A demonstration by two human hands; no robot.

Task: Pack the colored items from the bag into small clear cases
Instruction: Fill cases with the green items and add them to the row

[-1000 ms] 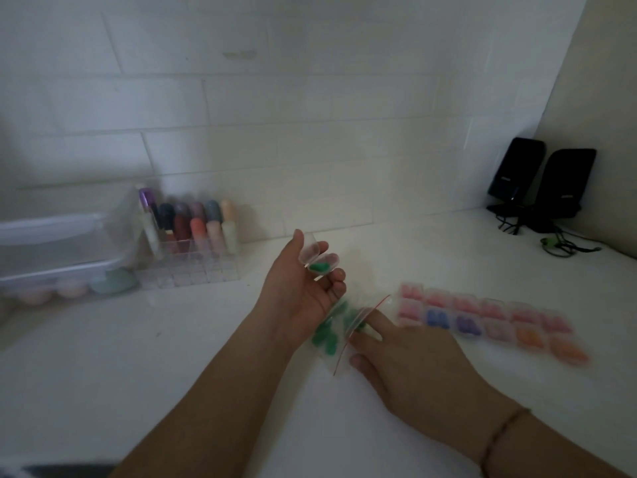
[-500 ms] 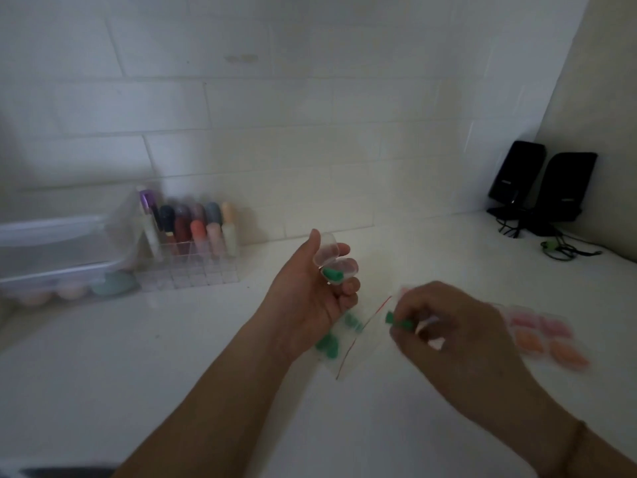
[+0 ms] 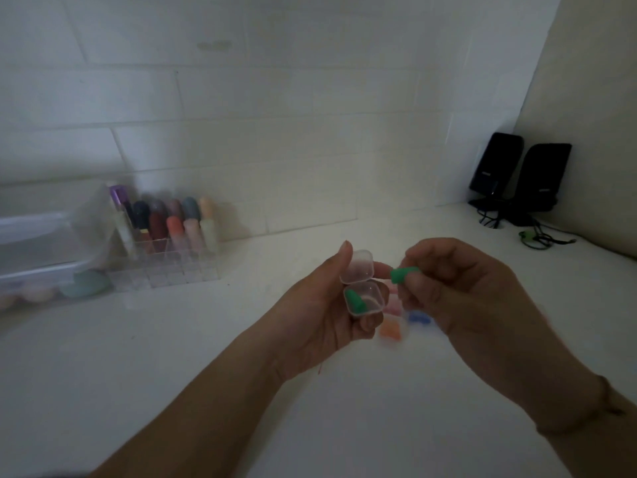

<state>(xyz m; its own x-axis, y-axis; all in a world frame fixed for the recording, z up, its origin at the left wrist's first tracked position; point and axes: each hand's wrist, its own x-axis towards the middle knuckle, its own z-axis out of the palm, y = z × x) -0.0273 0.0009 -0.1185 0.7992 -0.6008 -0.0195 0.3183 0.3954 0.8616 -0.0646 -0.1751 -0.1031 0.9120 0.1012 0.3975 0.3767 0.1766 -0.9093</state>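
Left hand grips open clear case, one green piece inside | right hand pinches second green piece just beside lid | speakers far right, labels unreadable

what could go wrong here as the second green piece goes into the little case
1. The right hand pinches the green piece only at its end, off to the side of the open clear case; it may drop onto the white counter.
2. The left hand holds the case tilted with its lid hinged open, so the green piece already inside could slide out.
3. Dim, blurred view makes aiming harder.
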